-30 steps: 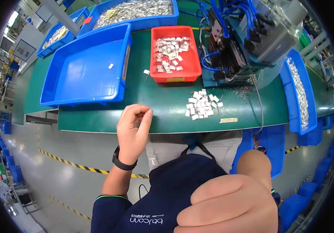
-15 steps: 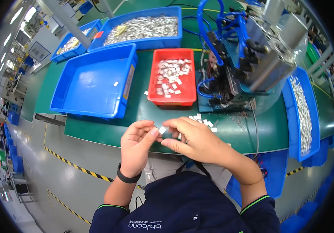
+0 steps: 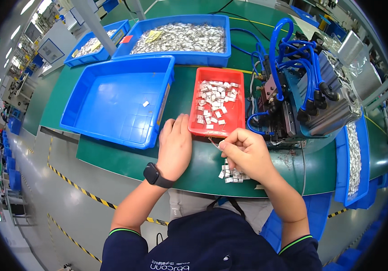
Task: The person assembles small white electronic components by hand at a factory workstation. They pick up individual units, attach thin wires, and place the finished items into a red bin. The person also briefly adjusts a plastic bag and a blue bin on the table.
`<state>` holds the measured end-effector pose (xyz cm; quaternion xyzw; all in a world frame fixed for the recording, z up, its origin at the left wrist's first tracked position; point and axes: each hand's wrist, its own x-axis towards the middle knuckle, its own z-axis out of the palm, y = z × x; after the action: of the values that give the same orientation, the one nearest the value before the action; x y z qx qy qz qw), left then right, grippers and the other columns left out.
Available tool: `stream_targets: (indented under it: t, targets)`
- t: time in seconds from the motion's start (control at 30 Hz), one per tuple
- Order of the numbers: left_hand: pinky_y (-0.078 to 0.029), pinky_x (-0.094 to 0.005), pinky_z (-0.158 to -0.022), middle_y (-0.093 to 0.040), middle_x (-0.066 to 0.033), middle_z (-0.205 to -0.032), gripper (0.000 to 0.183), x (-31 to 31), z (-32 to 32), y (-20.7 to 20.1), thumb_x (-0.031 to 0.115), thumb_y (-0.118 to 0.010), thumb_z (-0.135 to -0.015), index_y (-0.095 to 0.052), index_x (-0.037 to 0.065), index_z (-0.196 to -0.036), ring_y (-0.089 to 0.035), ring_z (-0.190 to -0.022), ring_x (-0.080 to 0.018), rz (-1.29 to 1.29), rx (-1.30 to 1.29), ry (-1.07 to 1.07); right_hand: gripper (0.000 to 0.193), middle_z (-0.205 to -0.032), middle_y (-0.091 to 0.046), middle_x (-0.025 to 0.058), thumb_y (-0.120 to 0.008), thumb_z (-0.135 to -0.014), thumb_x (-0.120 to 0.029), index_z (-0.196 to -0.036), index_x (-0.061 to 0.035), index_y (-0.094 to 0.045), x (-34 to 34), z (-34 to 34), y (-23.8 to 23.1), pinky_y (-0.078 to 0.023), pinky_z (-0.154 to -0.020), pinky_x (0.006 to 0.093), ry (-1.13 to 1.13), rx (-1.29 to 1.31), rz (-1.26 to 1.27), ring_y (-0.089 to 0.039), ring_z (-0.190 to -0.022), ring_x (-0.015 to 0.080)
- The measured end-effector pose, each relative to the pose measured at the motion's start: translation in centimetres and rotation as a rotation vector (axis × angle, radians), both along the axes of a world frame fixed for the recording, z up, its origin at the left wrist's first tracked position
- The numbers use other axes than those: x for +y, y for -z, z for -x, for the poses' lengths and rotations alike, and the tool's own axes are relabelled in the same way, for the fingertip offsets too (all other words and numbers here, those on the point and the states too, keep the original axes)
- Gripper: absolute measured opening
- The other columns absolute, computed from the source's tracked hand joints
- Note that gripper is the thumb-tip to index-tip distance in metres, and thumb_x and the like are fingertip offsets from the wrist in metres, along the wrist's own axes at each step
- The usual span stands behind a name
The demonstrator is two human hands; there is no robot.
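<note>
My right hand [image 3: 249, 156] is closed in a pinch on a small white block-shaped part [image 3: 221, 145] with thin reddish leads, just in front of the red bin [image 3: 215, 133]. Several similar white parts [image 3: 215, 98] lie loose in that bin. Under and beside my right hand, a cluster of white parts [image 3: 233, 176] rests on the green table. My left hand [image 3: 176, 147] lies with its fingers stretched out, palm down, between the red bin and the large blue bin [image 3: 112, 135]. Its fingertips are close to the red bin's left wall; whether they touch it I cannot tell.
A single white part [image 3: 145, 104] sits in the large blue bin. Behind are blue bins full of small metallic parts [image 3: 185, 38]. A machine with blue air hoses [image 3: 302, 86] stands to the right, and another filled blue bin [image 3: 341, 180] is beyond it.
My hands have parted. The left one moved forward to the red bin's side and straightened its fingers; the right one moved right and forward with a white part in its pinch.
</note>
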<state>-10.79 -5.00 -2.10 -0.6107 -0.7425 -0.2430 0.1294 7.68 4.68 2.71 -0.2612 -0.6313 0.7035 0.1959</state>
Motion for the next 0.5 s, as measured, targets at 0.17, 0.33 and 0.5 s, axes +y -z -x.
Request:
stream_targets:
  t: [0.17, 0.33, 0.5]
  targets:
    - [-0.045, -0.0397, -0.081, -0.061, -0.0167, -0.095, 0.03, -0.4, -0.4, -1.2, -0.001, -0.053, -0.077, -0.055, -0.005, -0.107, -0.056, -0.089, -0.0315, 0.249, 0.017, 0.0, 0.011, -0.074, -0.064, 0.0117, -0.063, -0.088, -0.006, -0.088, 0.0022, -0.056, 0.1, -0.1, 0.1, -0.041, -0.039, 0.0204, -0.002, 0.019, 0.177, -0.058, -0.051, 0.0085]
    - [-0.046, -0.0372, -0.073, -0.057, -0.013, -0.083, 0.03, -3.2, -0.9, -2.5, 0.0, -0.056, -0.072, -0.056, -0.006, -0.101, -0.055, -0.078, -0.028, 0.207, 0.172, 0.016, 0.009, -0.076, -0.065, 0.0153, -0.06, -0.088, -0.001, -0.089, 0.0026, -0.052, 0.2, -0.3, 0.3, -0.043, -0.037, 0.0214, 0.019, 0.106, 0.297, -0.059, -0.05, 0.0105]
    - [-0.046, -0.0379, -0.078, -0.064, -0.0144, -0.093, 0.033, -3.4, -1.2, -7.0, -0.008, -0.062, -0.073, -0.06, -0.004, -0.106, -0.06, -0.084, -0.0304, -0.076, -0.129, 0.269, 0.007, -0.076, -0.064, 0.015, -0.057, -0.088, 0.003, -0.09, 0.0024, -0.05, 0.1, -0.6, 0.2, -0.045, -0.038, 0.0224, 0.037, 0.16, 0.262, -0.058, -0.049, 0.0116]
